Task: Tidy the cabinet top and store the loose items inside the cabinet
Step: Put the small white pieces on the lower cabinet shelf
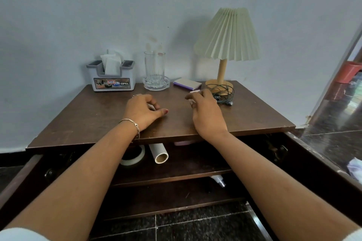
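On the dark wooden cabinet top [109,119], seen from the head camera, both hands rest near the middle of the surface. The left hand [142,110], with a bracelet at the wrist, has its fingers curled narrowly around a small whitish object [151,107] pressed against the wood; what that object is cannot be told. The right hand [205,111] lies just right of it, fingers bent close around a small pale pink item [194,91] whose tip shows past the fingertips. Just right of that hand sits a tangled dark earphone cable [222,94], lying against the wooden base of a lamp [228,33] with a pleated pale green shade. Along the far edge, from left to right, stand a grey organiser box [111,82] holding white sachets, an empty ribbed glass [155,68] on a clear coaster, and a purple and grey block [187,83]. Below the top, the cabinet doors stand open; on the upper shelf [195,162] lie a roll of tape [135,159] and a cardboard tube [159,153], and a white bottle [218,180] lies on the lower shelf.
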Demonstrator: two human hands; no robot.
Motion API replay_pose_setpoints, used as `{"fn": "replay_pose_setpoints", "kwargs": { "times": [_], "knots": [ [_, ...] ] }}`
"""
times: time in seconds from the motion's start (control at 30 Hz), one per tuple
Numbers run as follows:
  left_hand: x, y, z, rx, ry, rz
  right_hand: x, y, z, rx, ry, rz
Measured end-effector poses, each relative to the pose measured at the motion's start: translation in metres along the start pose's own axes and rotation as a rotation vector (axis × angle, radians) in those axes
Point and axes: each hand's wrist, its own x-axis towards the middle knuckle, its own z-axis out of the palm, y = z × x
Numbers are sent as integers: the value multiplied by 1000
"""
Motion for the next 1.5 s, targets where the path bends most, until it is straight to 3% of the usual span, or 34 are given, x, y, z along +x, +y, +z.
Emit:
{"fn": "replay_pose_setpoints", "kwargs": {
  "times": [0.23, 0.43, 0.63, 0.77, 0.9, 1.03, 1.13, 1.27, 1.37, 1.5],
  "knots": [
    [-15, -3, -6, -161, 78, -83, -56, -17, -24, 767, 369, 524],
    [-36, 11, -13, -376, 101, -94, -105, -17, -28, 1013, 295, 682],
    [-96, 43, -2, -712, 27, -49, -139, 0, -6, 1011, 263, 805],
    [-135, 45, 21, -820, -156, -88, -167, 19, 9, 1000, 215, 883],
    [-170, 28, 68, -782, -427, -263, -202, 50, 31, 939, 185, 1037],
    [-191, 5, 124, -817, -581, -610, -233, 82, 55, 866, 152, 1161],
    [-194, -14, 165, -795, -595, -776, -248, 103, 72, 856, 110, 1228],
    [-193, -35, 216, -632, -552, -789, -251, 126, 100, 776, 36, 1282],
    [-191, -52, 239, -517, -510, -766, -243, 140, 125, 684, -11, 1250],
    [-174, -71, 258, -554, -380, -851, -227, 152, 152, 471, -70, 1131]
  ]
}}
